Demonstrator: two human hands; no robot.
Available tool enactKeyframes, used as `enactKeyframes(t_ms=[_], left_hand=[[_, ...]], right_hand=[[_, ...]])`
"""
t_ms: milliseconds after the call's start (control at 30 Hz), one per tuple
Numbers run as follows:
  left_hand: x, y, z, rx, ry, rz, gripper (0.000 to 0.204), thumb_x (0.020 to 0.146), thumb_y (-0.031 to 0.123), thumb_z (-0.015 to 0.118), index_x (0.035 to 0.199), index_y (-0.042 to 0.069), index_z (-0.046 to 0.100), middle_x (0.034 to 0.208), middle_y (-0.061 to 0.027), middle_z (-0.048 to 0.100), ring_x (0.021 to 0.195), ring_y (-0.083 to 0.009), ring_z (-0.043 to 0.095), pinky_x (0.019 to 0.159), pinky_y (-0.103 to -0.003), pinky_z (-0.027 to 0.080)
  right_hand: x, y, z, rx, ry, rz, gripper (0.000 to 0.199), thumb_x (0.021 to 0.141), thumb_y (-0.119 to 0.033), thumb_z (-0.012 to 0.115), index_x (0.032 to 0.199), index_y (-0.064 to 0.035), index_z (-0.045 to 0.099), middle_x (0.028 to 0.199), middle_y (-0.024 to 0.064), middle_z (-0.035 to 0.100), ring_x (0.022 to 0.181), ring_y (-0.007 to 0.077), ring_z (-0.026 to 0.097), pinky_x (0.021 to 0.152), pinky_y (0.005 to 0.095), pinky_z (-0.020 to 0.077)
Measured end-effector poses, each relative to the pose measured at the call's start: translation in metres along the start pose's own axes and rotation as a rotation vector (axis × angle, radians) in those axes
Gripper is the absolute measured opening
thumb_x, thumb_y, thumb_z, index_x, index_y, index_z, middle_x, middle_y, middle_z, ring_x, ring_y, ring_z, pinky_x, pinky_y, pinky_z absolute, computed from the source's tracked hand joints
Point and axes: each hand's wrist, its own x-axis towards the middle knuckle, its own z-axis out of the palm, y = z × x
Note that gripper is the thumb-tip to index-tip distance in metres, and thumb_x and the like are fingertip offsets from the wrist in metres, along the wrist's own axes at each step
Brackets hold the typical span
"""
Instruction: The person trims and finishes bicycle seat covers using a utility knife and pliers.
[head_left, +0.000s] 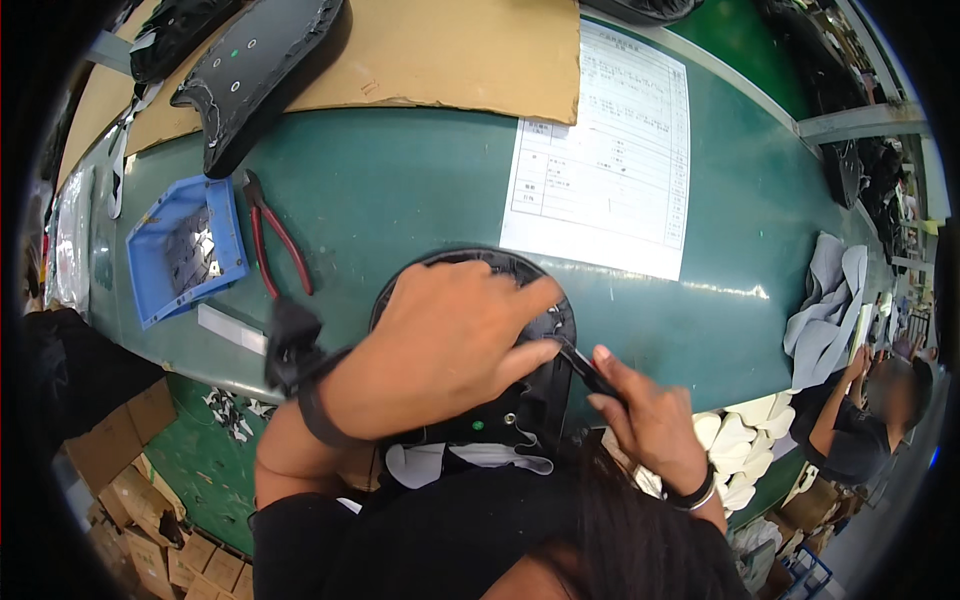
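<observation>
A black upholstered pad [548, 405] lies underside up at the table's near edge, against my body. Its cover edge is folded inward around the rim, and grey fabric [465, 460] shows at the near end. My left hand [450, 325] lies across the pad and grips it, with thumb and index finger at the right part of the folded edge. In my right hand [645, 415] is a slim black-handled tool [588, 370], its tip pointing at that edge beside my left thumb. The tip is too small to name the tool's kind.
Red-handled cutting pliers [270, 235] lie beside a blue bin [140, 260] of small metal pieces. Another black pad [255, 80] rests on cardboard [440, 60]. A printed sheet [600, 150] and grey fabric [825, 310] are on the green table. A person [865, 420] sits at right.
</observation>
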Motion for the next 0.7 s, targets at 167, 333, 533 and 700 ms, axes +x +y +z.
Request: enactKeyframes(t_ms=[167,333,533,700], left_hand=[[0.001,-0.001,0.032,-0.058,0.062,0.196,0.026,0.074,0.03,0.073,0.063,0.009,0.061,0.082,-0.0045,0.054,0.089,-0.0239,0.048,0.082,-0.042,0.03],[0.001,-0.001,0.004,-0.218,0.519,0.26,0.02,0.072,0.016,0.073,0.062,0.005,0.06,0.121,-0.011,0.057,0.118,-0.0314,0.046,0.098,-0.05,0.031],[0.003,0.005,0.016,-0.633,0.267,0.149,0.013,0.084,0.015,0.063,0.08,0.003,0.06,0.089,-0.0095,0.066,0.07,-0.014,0.061,0.06,-0.029,0.047],[-0.005,0.011,0.046,0.255,0.005,0.285,0.022,0.079,0.024,0.068,0.064,0.011,0.057,0.062,0.0003,0.051,0.071,-0.0203,0.047,0.067,-0.034,0.034]], right_hand=[[0.006,0.001,-0.006,0.147,-0.116,0.017,0.051,0.087,-0.023,0.065,0.134,-0.0143,0.048,0.085,0.0132,0.067,0.066,0.0378,0.061,0.055,0.0434,0.0463],[-0.031,0.01,0.002,0.182,-0.136,-0.076,0.049,0.086,-0.024,0.065,0.132,-0.0113,0.051,0.1,0.0172,0.066,0.084,0.0398,0.063,0.068,0.0429,0.0508],[-0.01,0.017,-0.026,-0.164,-0.238,-0.04,0.05,0.088,-0.03,0.061,0.137,-0.0264,0.047,0.081,0.0095,0.063,0.063,0.0341,0.062,0.053,0.0421,0.0464],[0.023,0.013,-0.056,-0.294,-0.331,-0.126,0.048,0.087,-0.027,0.062,0.133,-0.0228,0.05,0.073,0.0075,0.06,0.06,0.0319,0.058,0.052,0.0406,0.0406]])
